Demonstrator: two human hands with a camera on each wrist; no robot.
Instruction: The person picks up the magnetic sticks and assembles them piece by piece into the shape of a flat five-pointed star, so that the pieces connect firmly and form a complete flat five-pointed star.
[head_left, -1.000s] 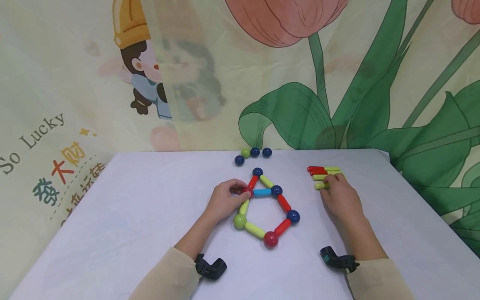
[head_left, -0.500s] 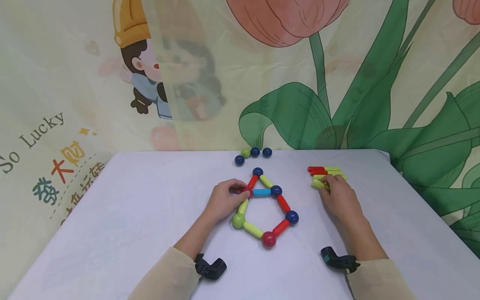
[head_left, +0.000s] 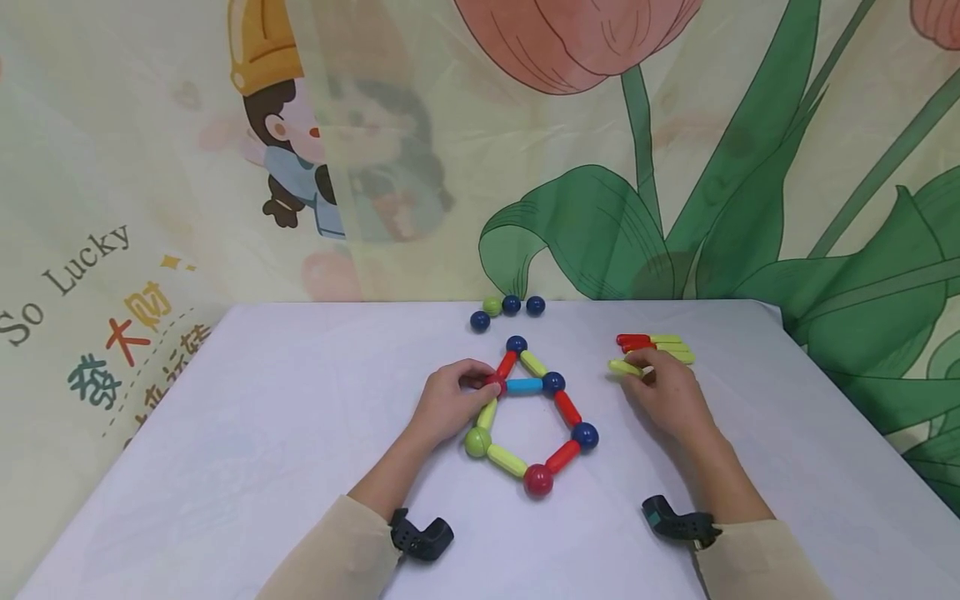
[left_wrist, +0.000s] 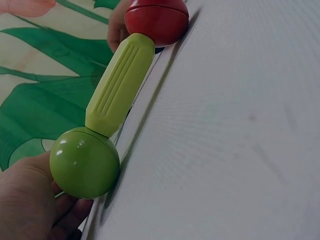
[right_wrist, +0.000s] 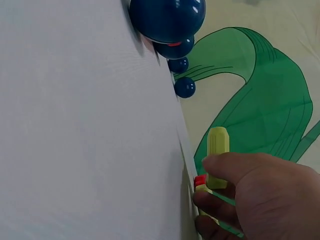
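Observation:
On the white table lies a closed figure of coloured rods and balls, a triangle on top of a larger ring, with a blue rod [head_left: 524, 385] as their common side. My left hand [head_left: 455, 398] pinches the red ball [head_left: 498, 384] at the figure's left corner, mostly covering it. In the left wrist view a green ball [left_wrist: 84, 162] and a yellow-green rod [left_wrist: 120, 85] join up to a red ball [left_wrist: 157, 21]. My right hand [head_left: 670, 393] pinches a loose yellow-green rod [head_left: 625, 367] between thumb and fingers, right of the figure; the right wrist view shows this rod [right_wrist: 218, 157] too.
Behind the right hand lie several red rods [head_left: 634, 339] and yellow-green rods [head_left: 666, 339] side by side. Several loose balls, blue [head_left: 536, 306] and green [head_left: 492, 306], sit along the table's back edge. A printed cloth [head_left: 420, 150] hangs behind the table [head_left: 285, 433].
The right hand has picked a yellow-green rod from the group and moved it slightly left. The left hand stays on the red ball; the figure's lower part shifted slightly.

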